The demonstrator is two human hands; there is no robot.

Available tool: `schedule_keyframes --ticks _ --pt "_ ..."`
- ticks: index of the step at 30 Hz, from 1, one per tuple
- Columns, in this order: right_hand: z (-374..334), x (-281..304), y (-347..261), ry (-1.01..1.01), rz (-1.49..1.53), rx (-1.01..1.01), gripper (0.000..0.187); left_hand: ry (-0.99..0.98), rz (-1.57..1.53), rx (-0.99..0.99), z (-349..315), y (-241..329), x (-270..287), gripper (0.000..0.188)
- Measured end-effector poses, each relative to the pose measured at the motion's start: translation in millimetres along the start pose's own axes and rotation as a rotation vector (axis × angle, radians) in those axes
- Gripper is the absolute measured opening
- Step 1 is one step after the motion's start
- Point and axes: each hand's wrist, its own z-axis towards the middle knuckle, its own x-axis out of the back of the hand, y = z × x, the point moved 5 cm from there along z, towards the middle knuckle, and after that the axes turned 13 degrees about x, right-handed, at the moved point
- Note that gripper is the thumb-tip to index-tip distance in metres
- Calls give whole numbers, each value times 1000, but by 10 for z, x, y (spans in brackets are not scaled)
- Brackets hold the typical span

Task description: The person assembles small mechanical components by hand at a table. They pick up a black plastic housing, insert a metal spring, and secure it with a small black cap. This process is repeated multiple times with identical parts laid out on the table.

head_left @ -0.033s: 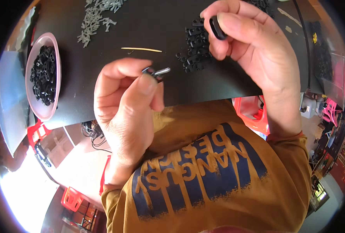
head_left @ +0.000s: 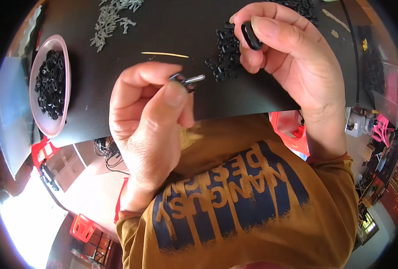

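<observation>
My left hand [head_left: 152, 116] is closed, pinching a small black plastic piece [head_left: 177, 78] between thumb and forefinger. From that piece a metal spring [head_left: 195, 79] sticks out toward the right. Higher up on the right, my right hand [head_left: 293, 49] grips a black oval plastic shell [head_left: 251, 36] with a long slot, held between thumb and fingers. The two pieces are apart, both above the dark table [head_left: 163, 27]. Behind the right fingers lies a heap of small black parts [head_left: 228, 56], partly hidden by them.
At the left edge of the table stands a pink oval bowl [head_left: 34, 85] full of black oval pieces. Loose grey springs [head_left: 109, 22] lie at the far side. A thin wooden stick [head_left: 165, 54] rests in the middle. More black parts [head_left: 304, 9] sit far right.
My left hand has shifted slightly to the right and up, bringing the spring nearer the oval shell. My right hand is almost in the same place.
</observation>
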Motion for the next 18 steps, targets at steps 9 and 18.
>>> schedule_keyframes --ticks 9,18 --pt "-120 -243 148 104 -178 83 22 -23 48 46 -7 -20 -44 12" --pt "-129 -279 131 37 -188 45 22 -9 13 26 -13 -35 19 12"
